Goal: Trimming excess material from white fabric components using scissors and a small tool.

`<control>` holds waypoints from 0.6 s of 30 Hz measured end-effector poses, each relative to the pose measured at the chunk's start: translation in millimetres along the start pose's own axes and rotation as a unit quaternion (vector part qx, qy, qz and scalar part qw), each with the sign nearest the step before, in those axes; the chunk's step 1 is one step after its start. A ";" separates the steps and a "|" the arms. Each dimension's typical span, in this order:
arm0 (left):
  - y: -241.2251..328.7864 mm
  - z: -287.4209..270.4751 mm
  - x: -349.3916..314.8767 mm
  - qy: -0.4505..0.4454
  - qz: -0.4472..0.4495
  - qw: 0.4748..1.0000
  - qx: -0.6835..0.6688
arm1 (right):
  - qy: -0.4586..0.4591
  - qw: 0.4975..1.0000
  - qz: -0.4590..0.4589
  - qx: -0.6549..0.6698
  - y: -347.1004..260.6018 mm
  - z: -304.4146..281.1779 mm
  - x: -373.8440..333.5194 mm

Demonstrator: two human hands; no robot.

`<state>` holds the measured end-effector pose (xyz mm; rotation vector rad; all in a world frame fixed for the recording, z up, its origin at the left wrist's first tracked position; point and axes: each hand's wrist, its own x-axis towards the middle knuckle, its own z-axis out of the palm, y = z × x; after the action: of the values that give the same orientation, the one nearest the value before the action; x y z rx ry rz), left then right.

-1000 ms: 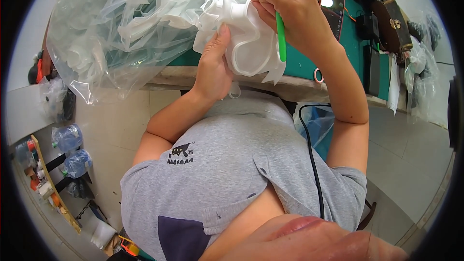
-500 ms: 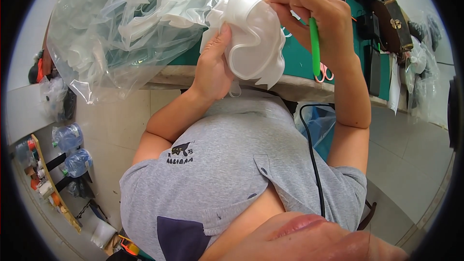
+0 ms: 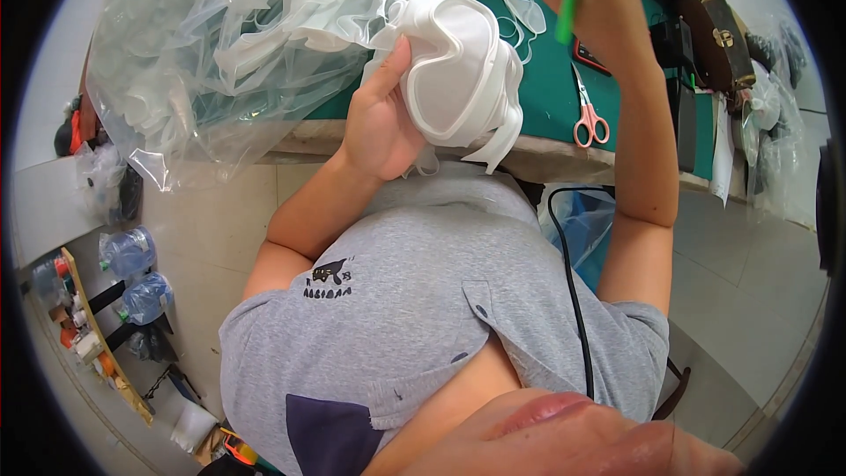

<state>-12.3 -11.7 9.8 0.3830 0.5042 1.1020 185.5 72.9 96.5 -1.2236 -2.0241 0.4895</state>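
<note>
My left hand (image 3: 381, 115) is closed on the edge of a bundle of white ruffled ribbon (image 3: 449, 62), its thumb on the near face. The glossy folds stand in layered loops, and a loose strip hangs from the lower right. At the far right of the table, my right hand (image 3: 599, 13) is closed round a green pen-shaped stick (image 3: 567, 11), slightly blurred. Its fingertips reach a pale object at the top edge whose kind I cannot make out. Pink-handled scissors (image 3: 588, 115) lie on the green mat (image 3: 546, 106) below that hand.
A large clear plastic bag (image 3: 185, 62) filled with white ribbon covers the table's left side. Thin white loops (image 3: 526, 13) lie beyond the bundle. A brown case (image 3: 718, 40) and black devices stand at right. A black cable (image 3: 568, 273) hangs before me.
My right hand has left the ribbon bundle and moved away, up and to the right, with the green stick. The scissors now show fully. My left hand still holds the bundle, slightly turned.
</note>
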 end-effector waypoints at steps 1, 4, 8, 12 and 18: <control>0.6 -0.2 -0.4 -0.001 -0.013 1.000 -0.010 | 0.006 0.998 -0.044 -0.039 5.8 6.4 3.1; 1.5 -1.0 -1.9 -0.019 -0.021 0.999 -0.039 | 0.010 0.996 -0.075 -0.042 16.1 18.7 3.2; 4.9 -3.0 -4.3 -0.047 -0.027 0.997 -0.051 | -0.062 0.989 -0.135 0.023 -10.9 16.9 -0.4; 3.4 1.8 -4.3 -0.024 -0.009 1.000 -0.008 | 0.061 0.857 -0.478 0.181 33.2 50.5 17.8; 2.1 0.9 -4.3 0.000 -0.005 1.000 0.015 | 0.050 0.866 -0.488 0.100 25.6 48.7 13.0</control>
<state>-14.8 -14.8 12.4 0.4062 0.5214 1.0862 161.3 98.4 52.3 -0.0040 -2.1217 0.1110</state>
